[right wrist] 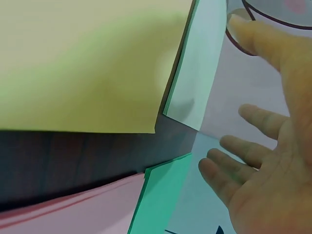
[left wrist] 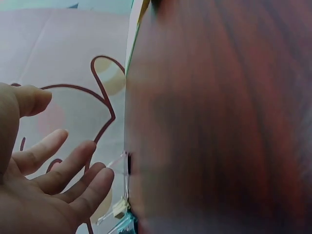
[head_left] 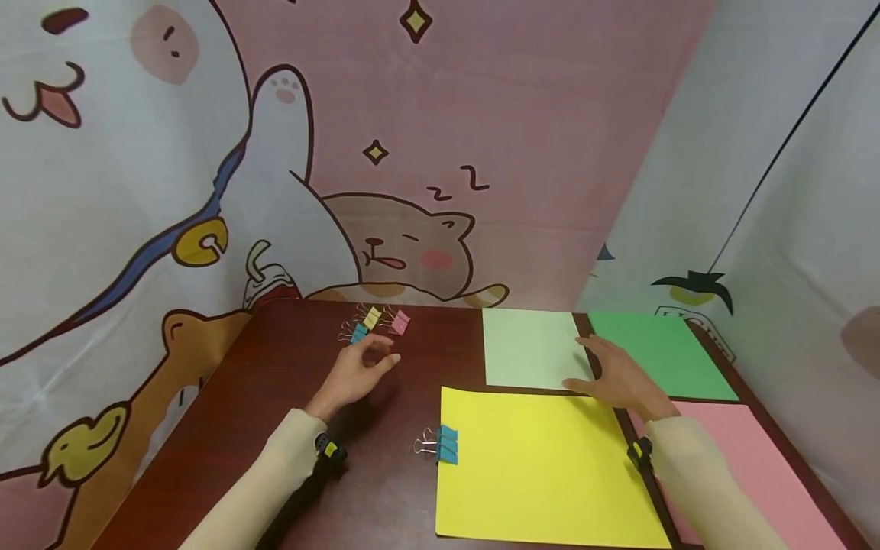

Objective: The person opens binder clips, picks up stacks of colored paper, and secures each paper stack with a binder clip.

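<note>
My left hand (head_left: 354, 374) hovers over the table just in front of a small group of binder clips, fingers loosely bent and holding nothing. The group has a blue clip (head_left: 358, 333), a yellow clip (head_left: 372, 317) and a pink clip (head_left: 399, 322). Above the right edge of the pale green paper (head_left: 529, 351) is my right hand (head_left: 619, 374), its fingers spread and nothing in them. A yellow paper stack (head_left: 543, 473) lies in front, with a blue binder clip (head_left: 448, 444) on its left edge. In both wrist views the palms are bare.
Green paper (head_left: 660, 355) lies at the back right and pink paper (head_left: 749, 458) at the front right. The dark red-brown table (head_left: 227, 435) meets a cartoon-printed cloth (head_left: 536, 153) at the back and sides.
</note>
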The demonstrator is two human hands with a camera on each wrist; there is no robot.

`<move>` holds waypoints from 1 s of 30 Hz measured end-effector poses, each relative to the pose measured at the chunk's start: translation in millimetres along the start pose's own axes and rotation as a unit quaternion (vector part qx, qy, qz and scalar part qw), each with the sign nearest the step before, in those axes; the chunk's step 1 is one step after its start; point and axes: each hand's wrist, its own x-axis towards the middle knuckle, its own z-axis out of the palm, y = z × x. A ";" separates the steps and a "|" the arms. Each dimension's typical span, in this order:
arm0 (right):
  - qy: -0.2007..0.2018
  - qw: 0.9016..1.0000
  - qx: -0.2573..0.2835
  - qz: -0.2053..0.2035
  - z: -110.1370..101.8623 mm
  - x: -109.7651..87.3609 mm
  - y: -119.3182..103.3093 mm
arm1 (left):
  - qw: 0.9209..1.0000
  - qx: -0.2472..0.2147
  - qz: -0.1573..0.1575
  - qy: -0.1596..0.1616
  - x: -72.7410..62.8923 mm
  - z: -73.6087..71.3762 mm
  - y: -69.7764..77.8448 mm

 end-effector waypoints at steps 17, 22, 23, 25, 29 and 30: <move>-0.041 0.999 -0.006 -0.031 16.0 40.9 4.4 | 0.999 0.021 -0.011 0.041 56.7 -17.7 -17.6; -0.050 0.998 -0.002 -0.028 18.8 46.2 -1.3 | 0.998 0.032 -0.029 0.036 68.1 -20.0 -19.2; -0.052 0.998 -0.003 -0.026 18.8 47.4 -1.9 | 0.998 0.034 -0.033 0.034 70.4 -20.1 -18.9; -0.057 0.998 -0.005 -0.021 17.9 48.6 -3.4 | 0.998 0.038 -0.038 0.026 75.5 -19.8 -18.0; -0.072 0.997 -0.018 -0.006 15.5 50.5 -3.5 | 0.998 0.043 -0.049 0.004 86.1 -17.8 -14.7; -0.079 0.997 -0.019 -0.002 15.1 50.9 -3.3 | 0.998 0.046 -0.053 -0.001 88.8 -17.1 -14.0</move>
